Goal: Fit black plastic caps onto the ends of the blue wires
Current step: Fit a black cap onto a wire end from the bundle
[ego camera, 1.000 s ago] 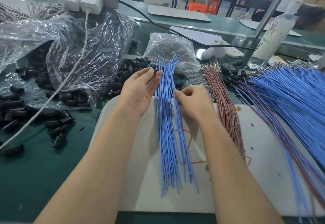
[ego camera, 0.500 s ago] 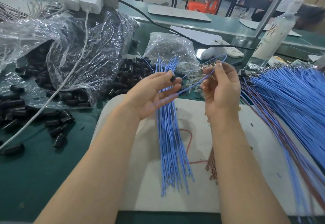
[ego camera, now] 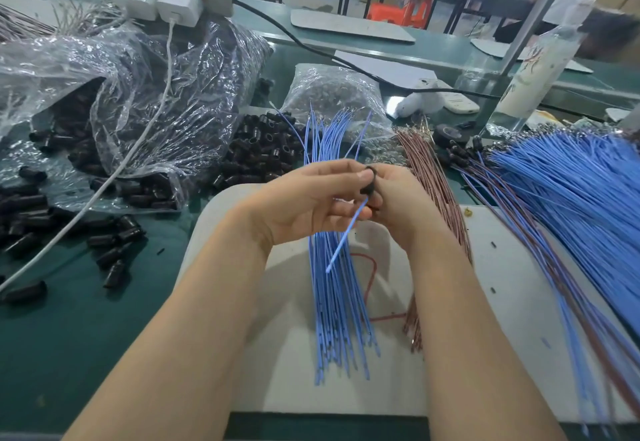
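Note:
My left hand (ego camera: 304,201) pinches a black plastic cap (ego camera: 367,180) between thumb and fingertips. My right hand (ego camera: 401,205) meets it from the right and grips a single blue wire (ego camera: 343,239), whose free end hangs down and left below both hands. The wire's upper end is hidden between the fingers at the cap. A bundle of blue wires (ego camera: 339,319) lies on the white mat (ego camera: 485,336) under my hands. Loose black caps (ego camera: 263,149) are heaped just beyond, left of the bundle.
A clear plastic bag of black caps (ego camera: 138,94) spills at the left over the green table (ego camera: 69,319). Brown wires (ego camera: 429,177) lie right of the bundle; a large blue wire pile (ego camera: 571,191) fills the right. A white cable (ego camera: 114,177) crosses the left.
My hands have come together above the bundle. The right hand brought the wire in from the right to the cap, and the wire's free end now hangs downward.

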Tool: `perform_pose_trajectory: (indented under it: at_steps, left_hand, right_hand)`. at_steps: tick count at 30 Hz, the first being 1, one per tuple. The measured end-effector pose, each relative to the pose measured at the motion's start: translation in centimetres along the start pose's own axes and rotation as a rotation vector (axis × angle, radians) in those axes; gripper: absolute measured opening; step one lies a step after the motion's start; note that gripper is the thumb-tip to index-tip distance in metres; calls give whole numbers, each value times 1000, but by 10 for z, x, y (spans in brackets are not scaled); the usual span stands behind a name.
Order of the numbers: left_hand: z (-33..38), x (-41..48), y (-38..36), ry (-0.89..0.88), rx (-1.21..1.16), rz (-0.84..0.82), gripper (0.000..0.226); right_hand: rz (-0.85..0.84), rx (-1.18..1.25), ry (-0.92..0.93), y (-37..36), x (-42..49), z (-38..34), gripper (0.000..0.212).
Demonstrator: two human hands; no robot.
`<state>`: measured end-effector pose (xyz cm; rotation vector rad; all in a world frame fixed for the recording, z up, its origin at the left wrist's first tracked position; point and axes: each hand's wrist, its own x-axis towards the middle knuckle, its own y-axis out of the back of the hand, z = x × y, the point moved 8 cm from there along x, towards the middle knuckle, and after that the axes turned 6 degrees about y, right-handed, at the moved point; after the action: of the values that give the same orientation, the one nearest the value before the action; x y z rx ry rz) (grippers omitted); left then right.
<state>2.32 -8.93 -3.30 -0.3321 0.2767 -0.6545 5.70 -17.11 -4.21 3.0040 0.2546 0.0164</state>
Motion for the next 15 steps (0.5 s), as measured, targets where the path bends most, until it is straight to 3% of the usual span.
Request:
perform_pose_trajectory:
  at_steps: [2,4,5,6,9,10,12,15]
  left_hand:
    - [-4,-3,-16,29,95,-132,9]
    - [-4,-9,-32,41,146,-272,8]
    - [-4,-12,-36,46,170,-319,9]
    - [-4,-14,-40,52,189,-347,10]
    - [-8,-11,-38,78,211,-315,10]
    - [-9,-9,-36,83,210,-285,9]
    - [-9,-6,-30,83,211,-230,9]
    - [-7,-4,-27,64,243,-199,8]
  right_hand:
    - [-19,254,81,0,-2,-13,16]
    - [-165,579,191,-4,-6,-30,18]
    - [-228,624,199,-8,-9,-34,21]
    - [-246,551,158,-12,-9,-30,23]
    - [-104,23,-52,-13,-6,-4,25]
    - [-50,12,-69,-10,-3,-2,24]
    - [47,214,-41,-3,2,-4,22]
    - [18,434,-58,2,3,-3,24]
